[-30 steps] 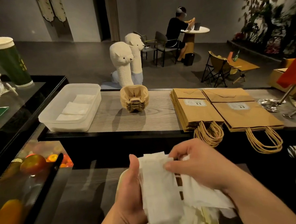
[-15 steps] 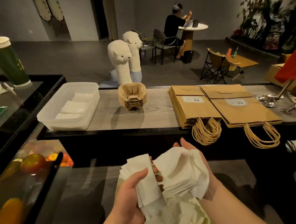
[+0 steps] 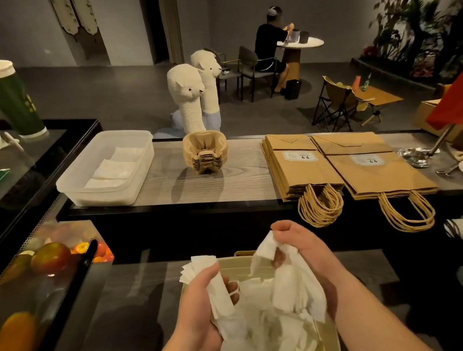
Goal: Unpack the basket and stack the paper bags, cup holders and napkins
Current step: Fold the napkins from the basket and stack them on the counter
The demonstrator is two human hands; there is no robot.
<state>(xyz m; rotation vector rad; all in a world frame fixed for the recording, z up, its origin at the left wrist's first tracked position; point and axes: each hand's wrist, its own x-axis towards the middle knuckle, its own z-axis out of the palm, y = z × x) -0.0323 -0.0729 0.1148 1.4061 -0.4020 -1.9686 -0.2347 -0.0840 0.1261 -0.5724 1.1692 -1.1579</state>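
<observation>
I am working both hands over the pale cream basket (image 3: 329, 338), which is sitting low in front of me on the dark grey tabletop (image 3: 120, 327). With the left hand (image 3: 203, 308) I am gripping a folded sheaf of white paper napkins (image 3: 217, 287), thumb lying across its front, the sheaf standing upright above the basket's left side. With the right hand (image 3: 302, 250) I am clutching a looser bunch of napkins (image 3: 294, 285), fingers curling shut at the top and the sheets hanging down toward the basket. More crumpled napkins (image 3: 268, 338) are lying loose inside the basket. Beyond, on the raised wood-grain tabletop (image 3: 175, 189), a translucent white plastic tub (image 3: 84, 189) is holding flat folded napkins (image 3: 119, 169) at the left. A nested stack of brown pulp cup holders (image 3: 205, 156) is standing in the middle. Two stacks of brown paper bags (image 3: 300, 168) (image 3: 371, 170) are lying side by side at the right, twisted handles hanging over the near edge.
</observation>
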